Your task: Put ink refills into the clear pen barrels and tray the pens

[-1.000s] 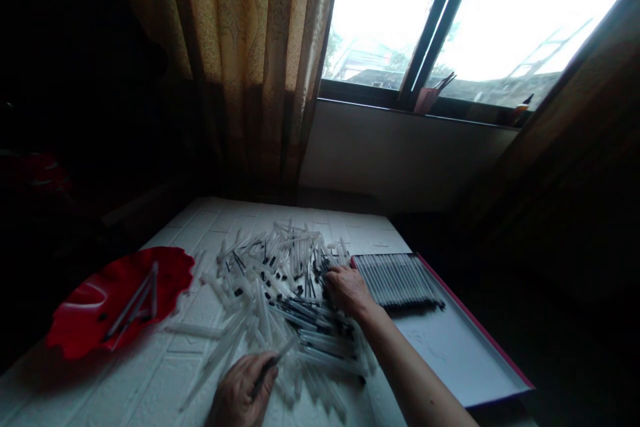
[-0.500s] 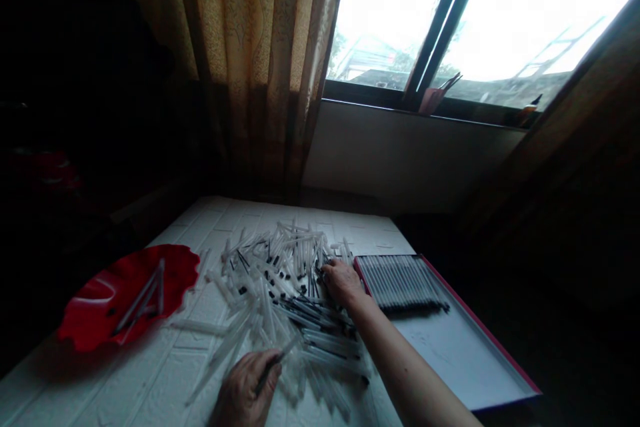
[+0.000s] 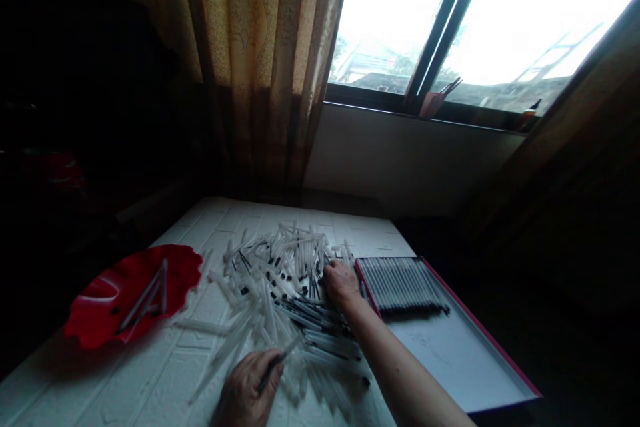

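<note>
A loose pile of clear pen barrels and black-tipped refills covers the middle of the white table. My left hand rests at the near edge of the pile, closed on one thin pen part that points up and right. My right hand lies palm down on the pile's right side, fingers among the pens, next to the red-edged white tray. A neat row of assembled pens lies at the tray's far end.
A red wavy-edged dish with a few pen parts stands at the left. Behind the table hang a tan curtain and a bright window with a sill. The left and right surroundings are dark.
My right hand has slid slightly farther into the pile, toward the tray's corner. The left hand keeps its hold on the pen part. The view has shifted a little.
</note>
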`<state>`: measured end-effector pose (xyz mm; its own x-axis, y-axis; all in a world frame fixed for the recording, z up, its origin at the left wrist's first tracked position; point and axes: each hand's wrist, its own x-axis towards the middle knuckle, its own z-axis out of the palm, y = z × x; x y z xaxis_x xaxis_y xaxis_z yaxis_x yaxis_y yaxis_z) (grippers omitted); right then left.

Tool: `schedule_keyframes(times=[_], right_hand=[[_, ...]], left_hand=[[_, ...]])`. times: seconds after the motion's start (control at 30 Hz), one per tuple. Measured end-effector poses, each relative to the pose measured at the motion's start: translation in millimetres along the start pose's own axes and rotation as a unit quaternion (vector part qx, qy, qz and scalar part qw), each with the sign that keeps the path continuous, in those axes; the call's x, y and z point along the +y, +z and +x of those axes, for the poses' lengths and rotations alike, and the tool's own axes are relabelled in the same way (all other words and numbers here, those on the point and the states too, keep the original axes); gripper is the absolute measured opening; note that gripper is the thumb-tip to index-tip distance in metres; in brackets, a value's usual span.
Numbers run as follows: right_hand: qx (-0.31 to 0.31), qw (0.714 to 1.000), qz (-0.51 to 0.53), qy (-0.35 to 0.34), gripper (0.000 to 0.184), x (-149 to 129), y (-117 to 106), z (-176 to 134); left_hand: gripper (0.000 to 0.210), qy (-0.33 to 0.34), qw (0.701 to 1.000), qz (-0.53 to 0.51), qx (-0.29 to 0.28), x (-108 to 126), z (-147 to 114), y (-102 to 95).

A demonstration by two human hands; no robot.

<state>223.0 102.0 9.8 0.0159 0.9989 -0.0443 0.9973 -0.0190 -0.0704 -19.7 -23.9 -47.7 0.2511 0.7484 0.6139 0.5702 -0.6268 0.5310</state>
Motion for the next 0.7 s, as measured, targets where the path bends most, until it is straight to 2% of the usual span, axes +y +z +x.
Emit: schedule_keyframes(times=[0.13, 0.2, 0.3, 0.37, 0.43, 0.5, 0.6, 0.67, 0.7], right_hand=[[0.032, 0.997, 0.061, 0.019, 0.014, 1, -2, -7], [0.058, 0.992, 0.106, 0.029, 0.015, 3, -3, -13], [0.099, 0.974, 0.199, 0.034, 0.015, 5, -3, -24], [0.119, 0.953, 0.276, 0.037, 0.015, 6, -2, -34], [0.13, 0.922, 0.364, 0.041, 0.016, 5, 1, -45], [0.125, 0.878, 0.459, 0.047, 0.024, 2, 5, -57], [0.097, 0.794, 0.596, 0.066, 0.042, -5, 12, -78], [0.083, 0.74, 0.663, 0.084, 0.047, -9, 15, -94], [0.074, 0.704, 0.701, 0.089, 0.048, -11, 15, -101]], left_hand=[[0.031, -0.002, 1.0, 0.008, 0.005, 0, 0, 0.5], [0.033, 0.001, 1.0, 0.013, 0.011, 1, 0, 0.3], [0.033, 0.007, 1.0, 0.013, 0.014, 2, 2, -0.9], [0.033, 0.012, 1.0, 0.013, 0.018, 4, 3, -2.2], [0.033, 0.015, 1.0, 0.014, 0.02, 5, 4, -3.6], [0.034, 0.017, 1.0, 0.015, 0.02, 6, 6, -4.7], [0.035, 0.018, 0.999, 0.02, 0.026, 8, 7, -5.2], [0.034, 0.024, 0.999, 0.023, 0.032, 9, 8, -4.9], [0.034, 0.028, 0.999, 0.024, 0.035, 9, 9, -4.7]])
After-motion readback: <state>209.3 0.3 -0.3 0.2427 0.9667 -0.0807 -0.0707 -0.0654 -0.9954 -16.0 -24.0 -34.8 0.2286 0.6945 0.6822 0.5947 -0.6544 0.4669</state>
